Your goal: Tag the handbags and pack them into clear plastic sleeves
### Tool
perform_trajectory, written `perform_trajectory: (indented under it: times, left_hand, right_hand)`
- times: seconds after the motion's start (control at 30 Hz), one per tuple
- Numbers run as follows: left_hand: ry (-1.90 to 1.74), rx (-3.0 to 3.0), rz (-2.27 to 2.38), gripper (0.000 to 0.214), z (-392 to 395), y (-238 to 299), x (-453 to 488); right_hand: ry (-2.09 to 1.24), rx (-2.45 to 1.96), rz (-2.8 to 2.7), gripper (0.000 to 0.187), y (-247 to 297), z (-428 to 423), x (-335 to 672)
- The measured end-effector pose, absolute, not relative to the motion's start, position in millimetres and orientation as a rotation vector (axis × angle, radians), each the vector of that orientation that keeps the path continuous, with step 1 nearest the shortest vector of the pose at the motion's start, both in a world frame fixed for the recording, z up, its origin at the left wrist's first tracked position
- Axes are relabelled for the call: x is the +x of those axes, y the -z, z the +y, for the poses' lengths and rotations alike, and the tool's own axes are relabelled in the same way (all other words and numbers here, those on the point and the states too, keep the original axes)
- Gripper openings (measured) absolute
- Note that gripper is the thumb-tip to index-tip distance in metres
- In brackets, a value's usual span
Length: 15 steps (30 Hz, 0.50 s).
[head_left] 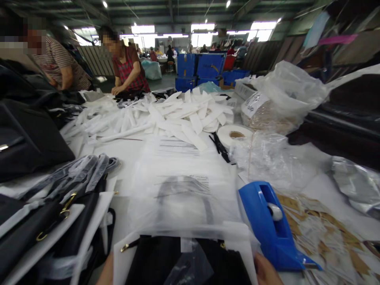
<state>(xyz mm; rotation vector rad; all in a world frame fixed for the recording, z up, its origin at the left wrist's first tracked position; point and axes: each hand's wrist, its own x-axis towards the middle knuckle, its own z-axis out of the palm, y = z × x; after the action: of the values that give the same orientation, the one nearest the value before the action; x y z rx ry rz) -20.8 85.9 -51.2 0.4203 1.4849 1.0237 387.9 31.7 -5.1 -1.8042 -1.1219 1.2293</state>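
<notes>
At the bottom edge, a black handbag (157, 261) with gold clasps and white sheets along its sides lies between my hands. My left hand (106, 272) grips its left side, and my right hand (265, 271) grips its right side. Both hands are partly cut off by the frame, with most fingers hidden. Just beyond the handbag lies a frosted clear plastic bag (184, 202) with printed text, its near edge meeting the handbag's top. A grey strap-like loop shows through the plastic. Close to my right hand stands a blue tape dispenser (264, 225).
Black bags with plastic-wrapped straps (86, 170) lie at left. White strips (184, 114) are heaped at the back, near a white roll (234, 134). Brown tags (326, 237) and crumpled clear plastic (273, 158) lie at right. Two people work at the far left.
</notes>
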Motion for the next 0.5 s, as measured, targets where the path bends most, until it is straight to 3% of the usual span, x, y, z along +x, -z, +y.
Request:
perform_trajectory:
  times: [0.17,0.23,0.33,0.5]
  left_hand:
    - [-1.088,0.426,1.447,0.047,81.6,34.6,-23.9]
    - [-1.151,0.342,1.362,0.051,82.0,31.3,-21.0]
    - [-1.170,0.199,1.270,0.059,85.0,33.3,-17.5]
    - [-1.177,-0.084,1.210,0.046,89.4,37.5,-13.9]
  right_hand:
    - [-0.893,-1.866,-0.943,0.056,16.3,38.2,404.1]
    - [-0.926,-1.791,-0.788,0.060,11.3,45.7,403.3]
    - [-1.131,-1.654,-0.624,0.049,-0.7,51.4,396.8]
    - [-1.228,-1.559,-0.444,0.039,6.7,43.5,402.3]
